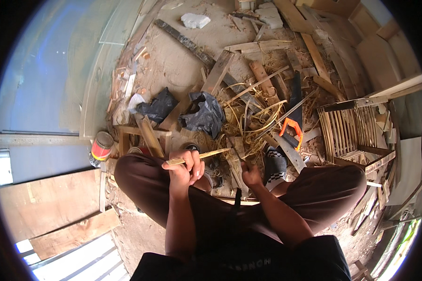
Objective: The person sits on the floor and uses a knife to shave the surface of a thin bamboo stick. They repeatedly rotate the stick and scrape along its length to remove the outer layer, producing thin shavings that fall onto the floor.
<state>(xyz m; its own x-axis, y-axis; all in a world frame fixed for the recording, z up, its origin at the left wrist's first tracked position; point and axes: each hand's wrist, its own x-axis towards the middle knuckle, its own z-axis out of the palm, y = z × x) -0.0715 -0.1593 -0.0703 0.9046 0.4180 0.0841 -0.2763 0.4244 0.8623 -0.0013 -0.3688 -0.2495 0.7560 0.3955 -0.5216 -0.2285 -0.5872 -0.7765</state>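
My left hand (185,169) is closed around a thin, pale wooden strip (214,153) that points to the right. My right hand (252,175) grips a dark, narrow-bladed knife (233,146), its handle mostly hidden in the fist. The blade points up and to the left, close to the strip's far end; I cannot tell whether they touch. Below and beyond them, curled shavings (255,122) are piled among wood scraps. To the right of the knife lies a handsaw with an orange handle (293,129) and a dark blade.
Black plastic bags (204,114) lie ahead, left of the shavings. A red-and-yellow can (101,146) stands beyond my left knee. A slatted wooden frame (354,133) is at the right. Boards (219,70) and a white chunk (195,20) lie farther off.
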